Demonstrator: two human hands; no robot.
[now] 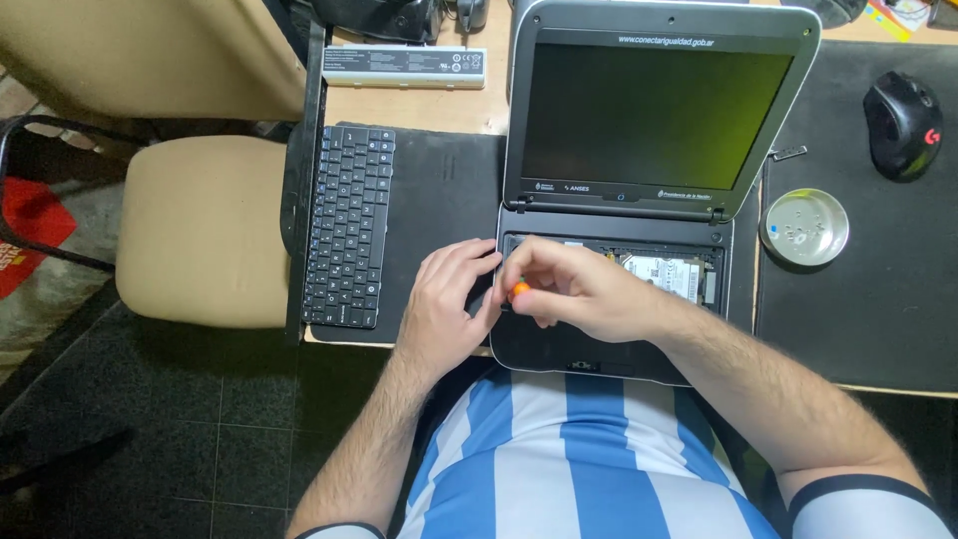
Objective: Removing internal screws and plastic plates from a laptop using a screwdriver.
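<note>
— While we look down at the small laptop (639, 190) on the desk edge, what sits under our fingers?

— Its keyboard bay is bare, so we see the silver drive (667, 273) and boards inside the dark base. Our right hand (574, 289) is curled above the bay's left end, fingertips pinched shut on a tool with an orange tip (520, 290). It is probably a small screwdriver, though our fingers hide the shaft.

— And the left hand?

— Our left hand (449, 304) lies flat at the front left corner of the base, fingers loosely spread and touching the casing, holding nothing. The orange tip sits just beside its fingertips.

— Where does the screen stand?

— The lid is upright and tilted back, its screen dark, with a grey rounded frame.

— What lies around the machine?

— A black mat (444, 190) is under the laptop's left side, and on it the removed keyboard (347, 228) lies lengthwise, well clear of our left hand. Beyond it a long white battery pack (404, 66) rests on the wooden desk (429, 105). To the right a round metal dish (804, 228) sits near the hinge on a second dark mat (878, 299), and a black mouse (902, 125) lies farther back. A cream chair (205, 230) stands left of the desk.
</note>
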